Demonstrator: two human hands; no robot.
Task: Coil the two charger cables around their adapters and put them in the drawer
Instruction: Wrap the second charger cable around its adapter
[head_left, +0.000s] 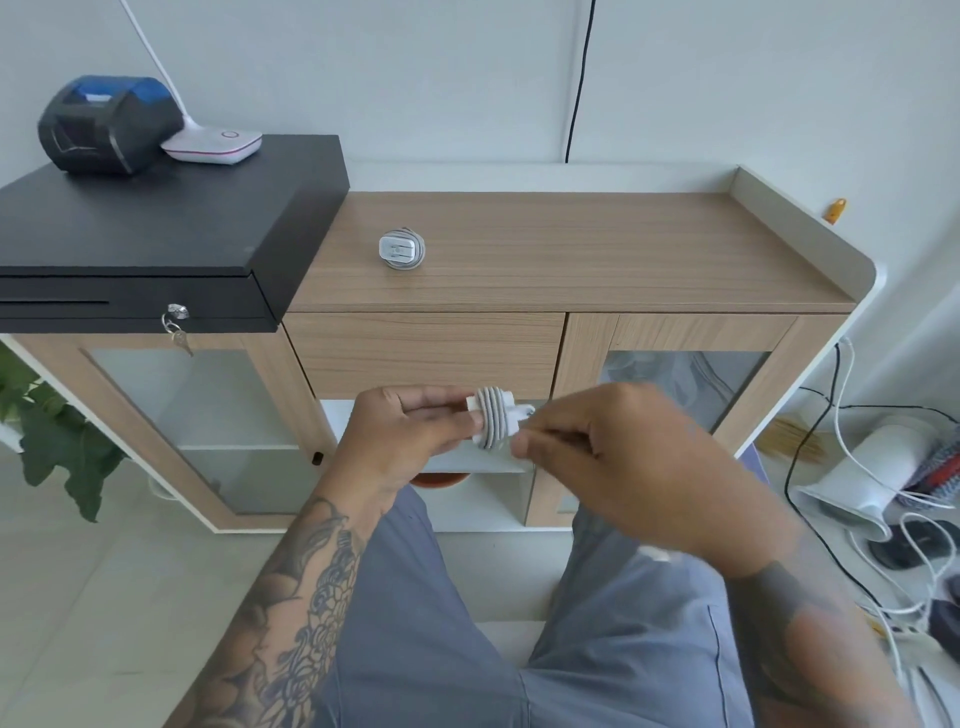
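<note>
Adapter in hand (496, 418): white charger block, grey-white cable wound around its middle in close turns, held in front of the cabinet below the level of the drawer (423, 353). Left hand (410, 434) grips one end of the block, fingers curled around it. Right hand (623, 457) pinches the cable end just beside the coil, fingers closed on it; the hand is motion-blurred, so the exact contact is unclear.

Second adapter (401, 249): white block with cable already coiled around it, lying on the wooden surface (597, 254), left of centre, well apart from the hands. No lettering can be read on either adapter.

Drawer: wood-grain front, closed, under the surface between two glass-fronted doors.

Cash drawer (156, 228): black, flat, on the left part of the cabinet, with a key (179, 332) hanging from its lock.

Receipt printer (106, 122): dark grey with blue lid, on the cash drawer; no legible label.

Lamp base (213, 145): white, round button ringed in red, beside the printer.

Orange tag (835, 210): at the cabinet's right rear edge; writing is too small to read.

Plant (57, 441): green leaves, lower left.

Floor, right: white and black cables (883, 519) tangled.
</note>
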